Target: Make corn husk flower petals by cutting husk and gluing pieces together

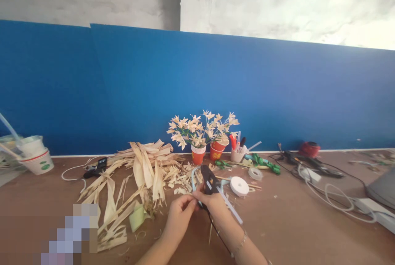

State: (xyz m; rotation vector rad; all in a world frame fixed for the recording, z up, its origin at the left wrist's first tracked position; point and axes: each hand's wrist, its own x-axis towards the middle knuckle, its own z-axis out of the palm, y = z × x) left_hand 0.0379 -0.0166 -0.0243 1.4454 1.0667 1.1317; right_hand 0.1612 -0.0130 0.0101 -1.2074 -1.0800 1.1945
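Observation:
My right hand [216, 206] is wrapped round a black hot glue gun [208, 176], whose pale glue stick [231, 206] pokes out at the back beside the wrist. My left hand [178, 217] is closed in a pinch, its fingertips meeting those of the right hand. What lies between the left fingers is hidden. Just beyond both hands are a light-blue strip [194, 178] and scattered pale husk scraps [185, 177]. A white tape roll [239, 186] lies to the right of the glue gun.
Dried corn husks [145, 166] spread across the left. Husk flowers [193, 127] stand in red paper cups [198, 156] at the back, near a cup of tools [237, 156] and green tape-like bundles [263, 163]. Cables [327, 199] and a power strip [376, 213] lie right; a white bucket [38, 163] stands left.

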